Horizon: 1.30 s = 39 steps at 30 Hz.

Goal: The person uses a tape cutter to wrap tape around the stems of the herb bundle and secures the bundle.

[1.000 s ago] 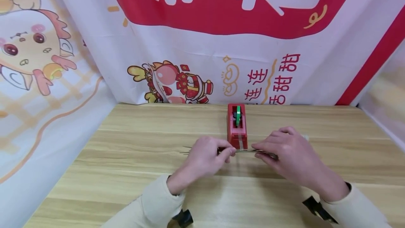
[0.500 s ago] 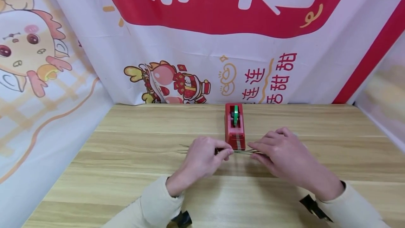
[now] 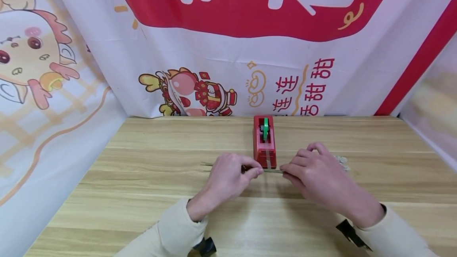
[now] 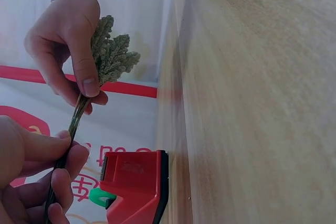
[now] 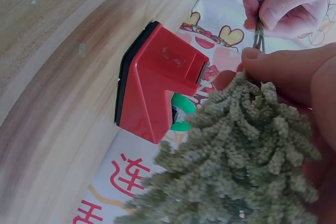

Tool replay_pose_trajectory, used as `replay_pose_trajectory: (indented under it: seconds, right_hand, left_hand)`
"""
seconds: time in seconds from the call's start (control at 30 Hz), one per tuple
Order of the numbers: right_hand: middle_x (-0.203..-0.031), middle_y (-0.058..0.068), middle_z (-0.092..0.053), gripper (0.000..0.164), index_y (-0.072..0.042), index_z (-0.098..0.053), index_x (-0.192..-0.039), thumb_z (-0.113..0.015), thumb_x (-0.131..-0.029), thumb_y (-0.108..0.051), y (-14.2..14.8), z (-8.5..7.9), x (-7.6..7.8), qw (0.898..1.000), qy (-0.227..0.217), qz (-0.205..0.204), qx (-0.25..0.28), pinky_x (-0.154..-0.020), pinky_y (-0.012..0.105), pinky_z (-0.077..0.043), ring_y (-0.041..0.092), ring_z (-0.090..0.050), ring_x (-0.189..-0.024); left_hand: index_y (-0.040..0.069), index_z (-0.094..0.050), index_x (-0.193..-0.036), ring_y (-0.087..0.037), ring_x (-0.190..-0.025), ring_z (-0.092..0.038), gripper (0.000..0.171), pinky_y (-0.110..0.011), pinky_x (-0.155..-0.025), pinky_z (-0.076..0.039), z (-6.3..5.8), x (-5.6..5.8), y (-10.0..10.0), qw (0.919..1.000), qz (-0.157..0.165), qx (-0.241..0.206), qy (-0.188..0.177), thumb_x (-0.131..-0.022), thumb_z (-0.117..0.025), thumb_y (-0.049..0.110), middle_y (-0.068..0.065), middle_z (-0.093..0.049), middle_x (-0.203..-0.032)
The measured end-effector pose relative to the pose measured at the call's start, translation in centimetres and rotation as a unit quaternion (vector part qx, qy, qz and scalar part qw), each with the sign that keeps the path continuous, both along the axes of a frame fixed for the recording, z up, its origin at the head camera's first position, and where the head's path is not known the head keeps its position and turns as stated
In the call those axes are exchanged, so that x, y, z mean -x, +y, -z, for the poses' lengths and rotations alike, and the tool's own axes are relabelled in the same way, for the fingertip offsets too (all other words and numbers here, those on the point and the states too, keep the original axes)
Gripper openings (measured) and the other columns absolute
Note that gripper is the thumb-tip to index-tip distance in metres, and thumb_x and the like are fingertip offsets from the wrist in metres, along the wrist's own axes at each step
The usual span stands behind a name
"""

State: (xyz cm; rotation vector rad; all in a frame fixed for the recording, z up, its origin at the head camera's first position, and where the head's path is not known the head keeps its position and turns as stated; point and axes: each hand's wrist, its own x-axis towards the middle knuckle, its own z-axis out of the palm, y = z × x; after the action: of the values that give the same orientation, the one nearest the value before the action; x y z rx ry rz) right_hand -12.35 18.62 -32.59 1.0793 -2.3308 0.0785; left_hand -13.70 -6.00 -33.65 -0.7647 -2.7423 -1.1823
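A bunch of dried flowers with pale grey-green, grainy heads (image 5: 226,156) and thin dark stems (image 3: 273,171) is held sideways above the table by both hands. My left hand (image 3: 232,175) grips the stems partway along, and their thin ends stick out to its left. Just below the heads, my right hand (image 3: 317,177) pinches the stems between thumb and fingers. In the head view that hand mostly hides the heads; they show fully beside it in the right wrist view. Between the hands, a short stretch of stem passes in front of a red tape dispenser (image 3: 265,142).
The dispenser carries a green tape roll (image 3: 265,128) and has a toothed front edge (image 5: 202,73). It stands on the wood-grain table (image 3: 160,146), near a printed cloth backdrop (image 3: 228,50). More printed cloth (image 3: 53,130) hangs at the left side.
My right hand has shifted its hold and now pinches the stems closer together; the flower heads show beyond it. My left hand keeps its grip. The head view has shifted slightly.
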Motion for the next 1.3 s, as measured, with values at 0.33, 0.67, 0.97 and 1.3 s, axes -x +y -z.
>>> replay_pose_trajectory:
  seconds: [0.33, 0.67, 0.97, 1.3]
  right_hand:
    - [-0.080, -0.005, -0.079, 0.024, -0.016, -0.085, -0.093, -0.096, -0.072, -0.017, 0.1, 0.0, 0.3, 0.998, 0.052, -0.028, 0.033, -0.085, 0.044, -0.047, 0.014, -0.071, -0.075]
    - [-0.083, -0.003, -0.081, 0.028, -0.016, -0.085, -0.095, -0.097, -0.070, -0.017, 0.2, 0.1, 0.5, 0.997, 0.056, -0.037, 0.042, -0.083, 0.043, -0.049, 0.015, -0.072, -0.074]
    - [-0.095, 0.000, -0.083, 0.037, -0.013, -0.084, -0.105, -0.097, -0.074, -0.027, 0.2, 0.1, 0.2, 1.000, -0.012, -0.008, 0.020, -0.079, 0.040, -0.057, 0.015, -0.077, -0.082]
    - [-0.111, 0.000, -0.083, 0.029, -0.013, -0.082, -0.118, -0.086, -0.090, -0.022, 0.3, 0.3, 0.4, 0.991, -0.131, 0.013, 0.015, -0.090, 0.044, -0.062, 0.017, -0.080, -0.099]
  left_hand:
    - [0.016, -0.083, -0.109, -0.005, -0.044, -0.039, 0.020, -0.023, -0.053, -0.038, -0.2, 0.2, -0.2, 0.9987, -0.006, 0.014, -0.048, -0.104, -0.069, 0.029, 0.001, -0.080, -0.086]
    - [0.014, -0.082, -0.094, -0.007, -0.045, -0.043, 0.029, -0.022, -0.045, -0.031, 0.2, 0.7, -0.5, 0.9964, 0.016, 0.013, -0.082, -0.109, -0.062, 0.030, -0.001, -0.068, -0.063]
    - [0.015, -0.084, -0.095, -0.004, -0.045, -0.041, 0.020, -0.021, -0.046, -0.029, 0.5, 0.8, -0.3, 0.9990, 0.009, 0.040, -0.018, -0.104, -0.069, 0.026, 0.007, -0.064, -0.060]
    - [0.020, -0.086, -0.096, -0.001, -0.053, -0.039, 0.012, -0.020, -0.049, -0.029, 0.8, 0.7, -0.1, 0.9961, -0.013, 0.069, 0.055, -0.098, -0.077, 0.028, 0.006, -0.077, -0.082]
